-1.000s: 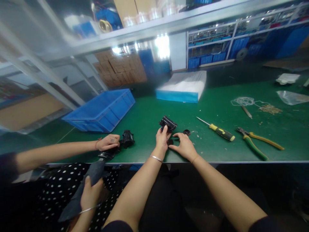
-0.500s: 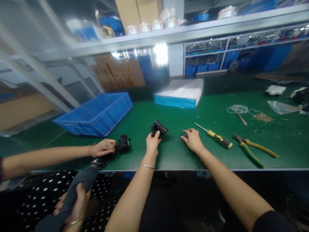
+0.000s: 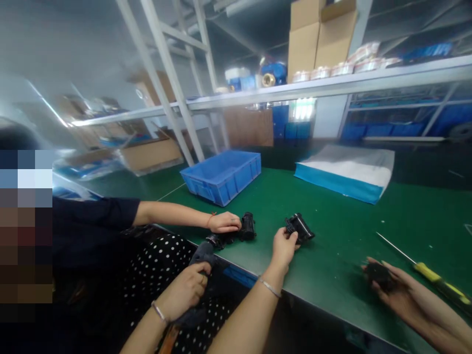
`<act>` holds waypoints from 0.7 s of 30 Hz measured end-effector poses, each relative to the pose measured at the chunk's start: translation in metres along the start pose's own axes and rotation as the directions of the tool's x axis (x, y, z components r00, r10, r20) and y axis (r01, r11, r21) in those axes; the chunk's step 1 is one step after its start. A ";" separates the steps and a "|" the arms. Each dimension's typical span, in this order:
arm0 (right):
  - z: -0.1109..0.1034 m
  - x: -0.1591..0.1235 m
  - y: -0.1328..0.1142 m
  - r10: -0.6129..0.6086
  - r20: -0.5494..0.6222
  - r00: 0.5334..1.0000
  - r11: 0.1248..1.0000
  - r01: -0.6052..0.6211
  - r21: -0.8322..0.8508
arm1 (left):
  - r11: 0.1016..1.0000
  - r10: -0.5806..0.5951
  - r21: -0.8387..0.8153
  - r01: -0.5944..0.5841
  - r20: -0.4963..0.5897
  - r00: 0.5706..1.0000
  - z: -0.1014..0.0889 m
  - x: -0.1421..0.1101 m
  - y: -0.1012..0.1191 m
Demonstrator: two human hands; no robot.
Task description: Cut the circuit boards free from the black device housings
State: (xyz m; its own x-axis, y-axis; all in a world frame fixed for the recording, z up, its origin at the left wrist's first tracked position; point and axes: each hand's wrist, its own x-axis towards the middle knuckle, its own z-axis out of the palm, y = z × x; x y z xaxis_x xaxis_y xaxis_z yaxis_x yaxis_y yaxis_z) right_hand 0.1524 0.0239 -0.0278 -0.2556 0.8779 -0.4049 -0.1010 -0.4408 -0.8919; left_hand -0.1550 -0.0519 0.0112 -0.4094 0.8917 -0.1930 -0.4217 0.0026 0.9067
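My left hand (image 3: 283, 250) grips a black plastic part with a tube-shaped body (image 3: 300, 227) just over the green table. To the right, my right hand (image 3: 396, 290) is turned palm up, slightly blurred, with its fingers curled around a small round black part (image 3: 379, 275). A screwdriver with a yellow and black handle (image 3: 438, 280) lies beside that hand. Left of mine, a co-worker's hand (image 3: 225, 222) rests on black parts by another black tube-shaped part (image 3: 248, 226). A second hand (image 3: 186, 290), not mine, holds a dark grey tool (image 3: 202, 253) against them.
A blue plastic bin (image 3: 221, 177) stands at the back left. Behind my hands lies a white and light-blue packet (image 3: 342, 182). A metal shelf (image 3: 332, 83) with boxes and fittings runs above the table (image 3: 332, 246). The co-worker sits close on my left.
The view has swung left, bringing the co-worker in and taking the pliers out. My right hand has turned palm up with the round black part; my left still holds its part.
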 end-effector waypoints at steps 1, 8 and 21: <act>0.006 0.001 0.000 0.035 0.005 0.999 0.996 -0.035 0.076 | 1.000 0.006 -0.016 -0.005 0.020 1.000 -0.031 -0.016 0.011; 0.218 0.025 -0.158 -0.258 0.324 0.910 0.950 0.177 0.259 | 0.996 0.089 -0.023 -0.089 -0.012 0.996 -0.261 -0.108 0.038; 0.180 0.022 -0.130 -0.229 0.421 0.878 0.908 0.349 -0.234 | 0.969 0.184 0.150 -0.196 0.093 0.979 -0.001 -0.015 0.021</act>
State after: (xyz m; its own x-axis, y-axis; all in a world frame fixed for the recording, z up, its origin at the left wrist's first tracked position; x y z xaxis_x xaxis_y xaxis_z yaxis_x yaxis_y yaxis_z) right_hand -0.0130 0.0671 0.1150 -0.6061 0.7926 -0.0667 0.0441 -0.0502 -0.9978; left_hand -0.1581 -0.0660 0.0326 -0.4028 0.9152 0.0128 -0.2068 -0.1047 0.9728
